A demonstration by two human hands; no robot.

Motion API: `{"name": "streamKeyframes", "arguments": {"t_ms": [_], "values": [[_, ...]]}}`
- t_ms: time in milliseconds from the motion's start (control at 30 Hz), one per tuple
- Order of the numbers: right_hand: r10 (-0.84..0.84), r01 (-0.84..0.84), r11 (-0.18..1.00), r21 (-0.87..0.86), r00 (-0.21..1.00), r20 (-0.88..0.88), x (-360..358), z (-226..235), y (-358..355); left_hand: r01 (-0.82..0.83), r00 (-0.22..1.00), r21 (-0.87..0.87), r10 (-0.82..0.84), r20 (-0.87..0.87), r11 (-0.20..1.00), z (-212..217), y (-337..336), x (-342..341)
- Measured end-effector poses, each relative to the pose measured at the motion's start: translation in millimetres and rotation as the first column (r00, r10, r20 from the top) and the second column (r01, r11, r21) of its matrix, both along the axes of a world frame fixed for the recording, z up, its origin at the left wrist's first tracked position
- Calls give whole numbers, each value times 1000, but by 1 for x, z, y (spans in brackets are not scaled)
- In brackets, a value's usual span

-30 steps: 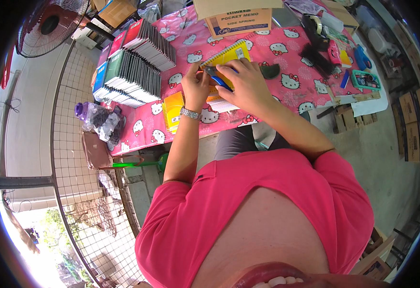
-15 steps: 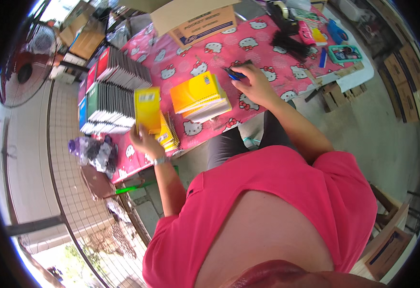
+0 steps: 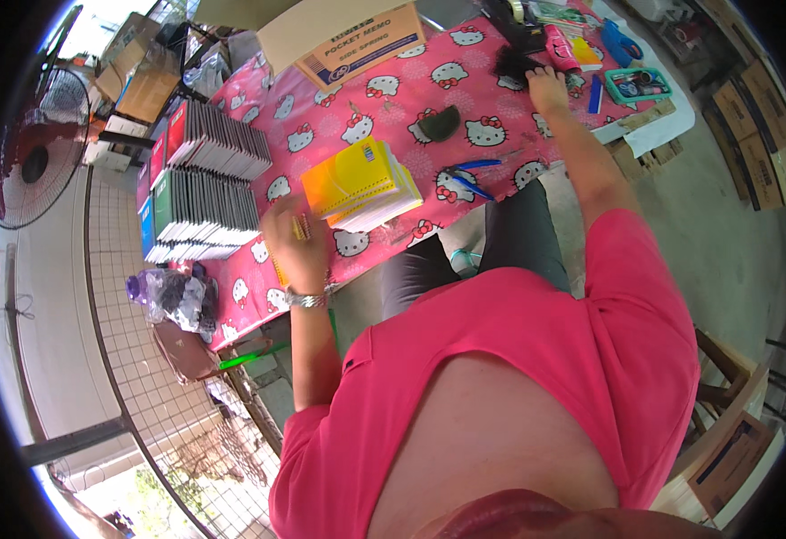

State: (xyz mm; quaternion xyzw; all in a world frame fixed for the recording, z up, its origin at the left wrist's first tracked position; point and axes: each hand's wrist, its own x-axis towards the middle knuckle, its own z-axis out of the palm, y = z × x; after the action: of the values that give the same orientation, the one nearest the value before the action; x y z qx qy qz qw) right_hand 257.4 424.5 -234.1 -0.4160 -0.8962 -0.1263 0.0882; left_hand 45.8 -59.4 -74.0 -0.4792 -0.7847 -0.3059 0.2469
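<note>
My left hand (image 3: 296, 250) is shut on a thin yellow spiral notebook (image 3: 277, 269), seen edge-on, over the near edge of the pink cartoon-print table (image 3: 393, 99). Just right of it lies a stack of yellow notebooks (image 3: 359, 182). My right hand (image 3: 546, 87) is stretched far to the right, its fingers apart and touching a black fuzzy bundle (image 3: 509, 63). Two blue pens (image 3: 472, 172) lie loose on the cloth between the stack and my right arm. A small black oval thing (image 3: 438, 122) sits behind them.
Rows of upright notebooks (image 3: 202, 184) fill the table's left end. A cardboard box (image 3: 357, 38) stands at the back. A teal tray (image 3: 637, 84) and blue items lie far right. A fan (image 3: 29, 153), wire fence and a bag (image 3: 170, 295) are on the left.
My right hand left the blue pens near the stack and reached right to the black bundle. My left hand brought the yellow notebook in closer, now edge-on.
</note>
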Motion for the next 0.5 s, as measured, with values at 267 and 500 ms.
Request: {"name": "streamKeyframes", "arguments": {"t_ms": [267,500], "values": [[160,-160,986,-42,987,-21,3,11,-10,299,932,-373,-352,-83,878,11,37,32],[106,-132,986,-106,969,-223,-16,16,-27,399,914,-339,-399,74,852,21,24,25]]}}
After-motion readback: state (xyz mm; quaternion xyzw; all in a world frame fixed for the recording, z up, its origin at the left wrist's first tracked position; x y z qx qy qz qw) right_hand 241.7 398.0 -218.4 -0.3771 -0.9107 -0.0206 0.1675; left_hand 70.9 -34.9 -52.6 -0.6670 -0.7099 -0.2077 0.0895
